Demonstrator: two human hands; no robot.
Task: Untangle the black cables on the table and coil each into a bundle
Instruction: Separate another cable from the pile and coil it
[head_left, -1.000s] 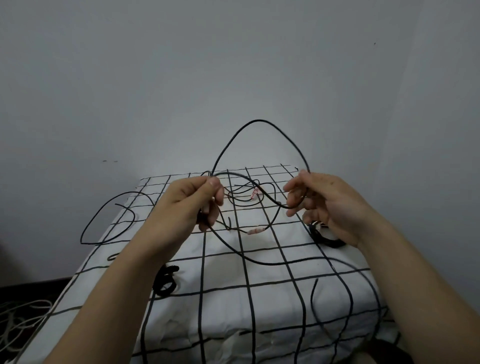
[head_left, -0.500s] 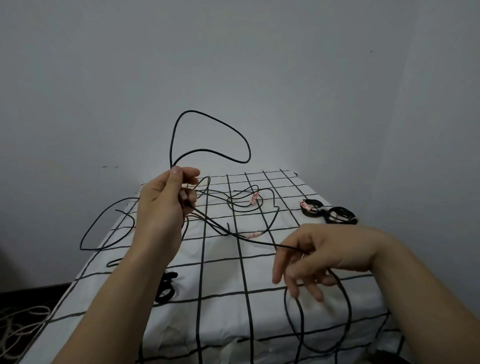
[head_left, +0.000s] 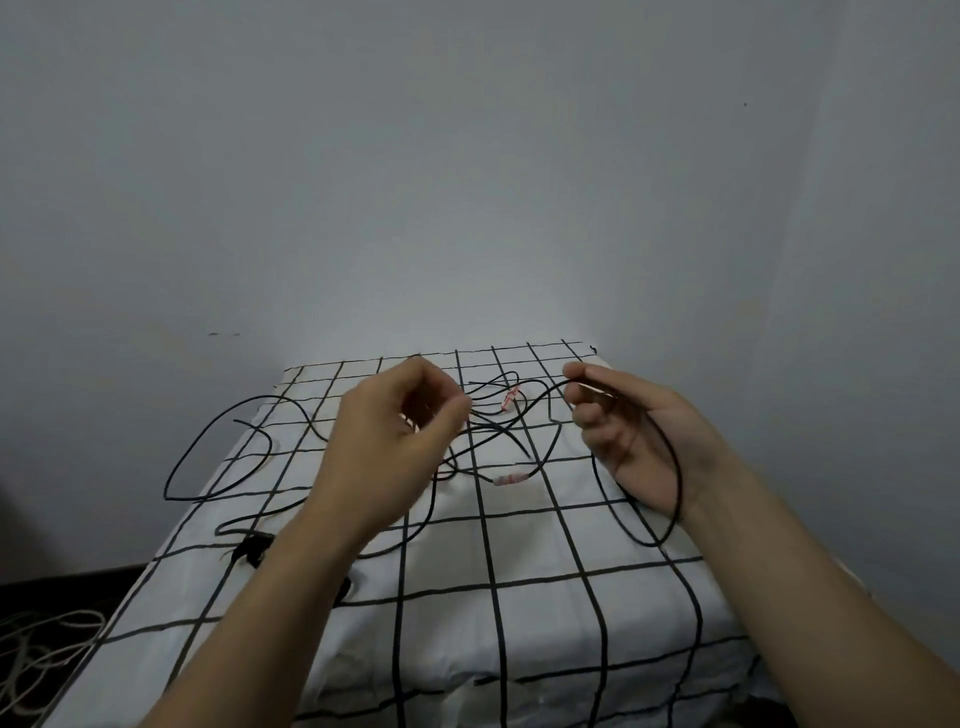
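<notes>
right now your left hand (head_left: 400, 431) hangs above the table (head_left: 545, 540) with its fingers curled, thumb and fingertips pinching a strand of the black cables (head_left: 493, 427). your right hand (head_left: 631, 436) is turned palm-up, thumb and forefinger nipping another strand that loops round the wrist side and hangs in a bight over the checked cloth. the tangle lies mid-table between both hands, with 2 pink-and-white tags (head_left: 511, 478) on it, and 1 loop droops off the left edge. a small coiled bundle (head_left: 252, 548) lies beside your left forearm.
</notes>
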